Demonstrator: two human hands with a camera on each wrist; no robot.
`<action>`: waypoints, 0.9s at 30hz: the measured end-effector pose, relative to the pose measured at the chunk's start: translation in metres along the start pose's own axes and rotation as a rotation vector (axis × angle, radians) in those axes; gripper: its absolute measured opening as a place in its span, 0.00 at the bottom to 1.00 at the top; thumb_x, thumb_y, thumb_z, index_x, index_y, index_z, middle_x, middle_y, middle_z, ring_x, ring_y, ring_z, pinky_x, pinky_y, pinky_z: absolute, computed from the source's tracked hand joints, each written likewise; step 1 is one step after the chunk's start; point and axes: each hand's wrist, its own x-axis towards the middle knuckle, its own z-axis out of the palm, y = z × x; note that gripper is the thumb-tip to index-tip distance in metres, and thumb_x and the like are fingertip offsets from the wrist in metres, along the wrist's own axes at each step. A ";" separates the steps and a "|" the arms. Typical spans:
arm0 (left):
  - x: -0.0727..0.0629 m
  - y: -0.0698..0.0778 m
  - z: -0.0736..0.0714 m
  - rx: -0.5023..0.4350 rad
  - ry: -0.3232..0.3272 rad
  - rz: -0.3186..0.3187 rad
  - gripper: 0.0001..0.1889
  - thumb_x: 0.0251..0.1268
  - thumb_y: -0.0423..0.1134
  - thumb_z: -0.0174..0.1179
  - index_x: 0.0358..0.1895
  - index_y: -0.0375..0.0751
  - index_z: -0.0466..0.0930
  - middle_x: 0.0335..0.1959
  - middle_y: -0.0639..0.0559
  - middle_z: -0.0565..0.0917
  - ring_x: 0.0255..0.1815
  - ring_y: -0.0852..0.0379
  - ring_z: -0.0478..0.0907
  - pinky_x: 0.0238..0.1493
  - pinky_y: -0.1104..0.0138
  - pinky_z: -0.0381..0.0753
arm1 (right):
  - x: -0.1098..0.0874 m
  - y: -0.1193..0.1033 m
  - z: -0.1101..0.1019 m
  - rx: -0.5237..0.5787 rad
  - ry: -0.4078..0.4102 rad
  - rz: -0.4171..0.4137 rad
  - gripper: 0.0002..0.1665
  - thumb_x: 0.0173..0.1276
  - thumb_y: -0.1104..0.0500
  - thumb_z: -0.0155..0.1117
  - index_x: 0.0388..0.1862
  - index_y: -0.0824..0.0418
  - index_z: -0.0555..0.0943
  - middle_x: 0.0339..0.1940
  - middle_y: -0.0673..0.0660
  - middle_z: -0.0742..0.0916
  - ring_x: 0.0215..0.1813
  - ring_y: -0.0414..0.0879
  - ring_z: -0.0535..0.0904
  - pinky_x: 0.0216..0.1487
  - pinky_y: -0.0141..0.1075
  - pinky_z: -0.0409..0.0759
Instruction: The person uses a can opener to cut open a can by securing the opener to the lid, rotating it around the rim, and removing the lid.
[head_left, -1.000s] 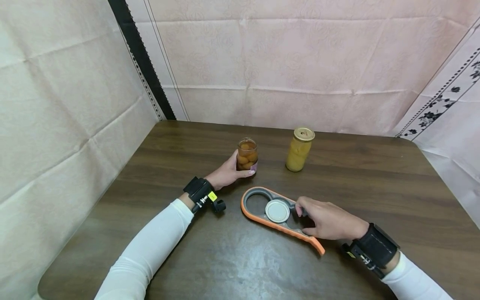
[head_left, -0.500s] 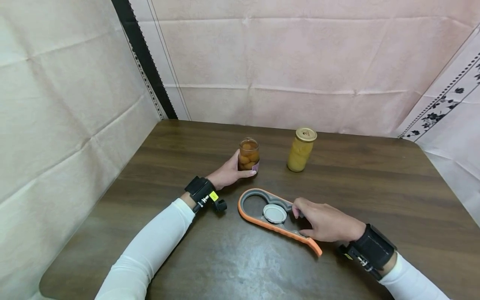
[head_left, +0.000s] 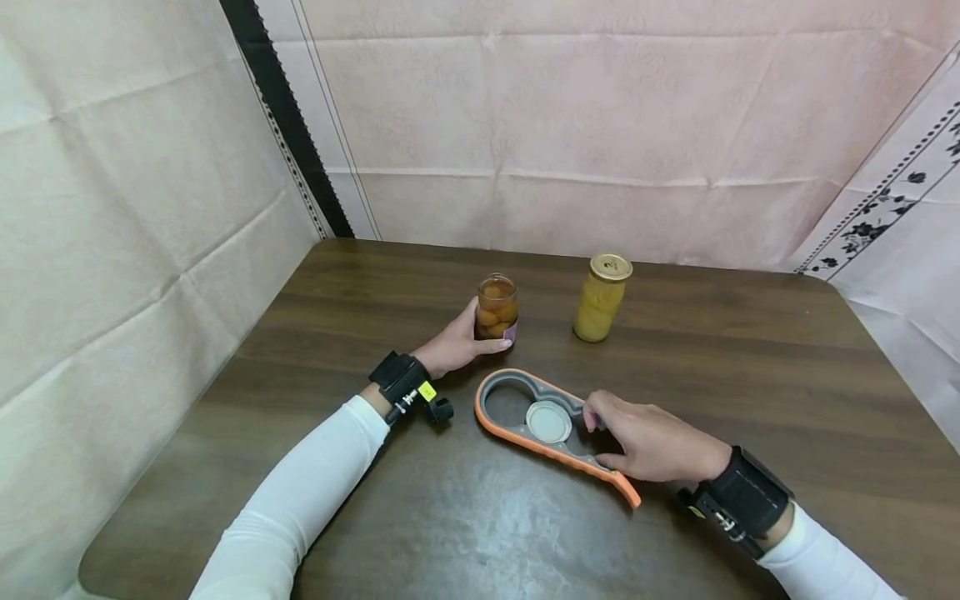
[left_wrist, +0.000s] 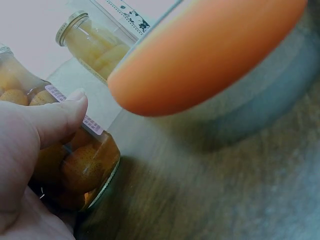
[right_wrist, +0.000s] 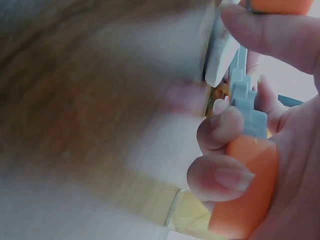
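Note:
My left hand (head_left: 459,343) holds a glass jar of round brown fruit (head_left: 497,311) upright on the table, thumb across its pink label. The jar's top has no lid. My right hand (head_left: 663,440) grips an orange-and-grey jar opener (head_left: 546,454), fingers round one handle and thumb by the other. A pale round lid (head_left: 549,422) sits within the opener's frame. In the left wrist view the opener's orange end (left_wrist: 200,65) looms large beside the fruit jar (left_wrist: 82,167). Curled fingers wrap the orange handle (right_wrist: 252,180) in the right wrist view.
A second jar with yellow fruit (head_left: 597,304) and a gold lid (head_left: 611,267) stands at the back, right of the first jar. The brown wooden table (head_left: 360,500) ends behind at a pale cloth wall (head_left: 562,125); another cloth (head_left: 127,250) hangs on the left.
My right hand and the opener have shifted slightly left, the lid moving with them. The left hand and its jar stay in place.

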 end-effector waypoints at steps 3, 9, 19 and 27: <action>0.000 0.000 0.000 0.001 0.002 0.001 0.45 0.67 0.46 0.69 0.79 0.58 0.48 0.75 0.49 0.66 0.77 0.49 0.63 0.79 0.50 0.60 | 0.000 -0.001 -0.001 -0.004 0.007 -0.010 0.25 0.61 0.59 0.76 0.46 0.52 0.67 0.41 0.47 0.74 0.33 0.34 0.70 0.33 0.27 0.70; 0.000 0.000 -0.001 -0.009 -0.002 0.008 0.45 0.66 0.45 0.69 0.79 0.59 0.48 0.76 0.49 0.65 0.78 0.49 0.62 0.79 0.49 0.58 | -0.002 -0.003 -0.004 0.014 0.031 -0.055 0.22 0.65 0.60 0.73 0.45 0.50 0.67 0.39 0.46 0.75 0.33 0.33 0.70 0.33 0.26 0.70; 0.004 0.000 -0.001 -0.029 -0.005 0.035 0.42 0.66 0.42 0.69 0.77 0.57 0.54 0.71 0.49 0.70 0.73 0.49 0.68 0.76 0.50 0.65 | -0.007 -0.008 -0.019 0.150 0.054 0.025 0.13 0.74 0.64 0.58 0.43 0.45 0.68 0.33 0.41 0.74 0.30 0.32 0.70 0.31 0.27 0.72; 0.007 0.001 0.000 -0.028 0.011 0.030 0.40 0.66 0.42 0.69 0.76 0.54 0.56 0.69 0.47 0.72 0.71 0.47 0.71 0.74 0.50 0.68 | -0.009 -0.009 -0.026 0.089 0.118 0.082 0.31 0.58 0.43 0.79 0.42 0.49 0.65 0.23 0.41 0.68 0.20 0.30 0.63 0.22 0.25 0.63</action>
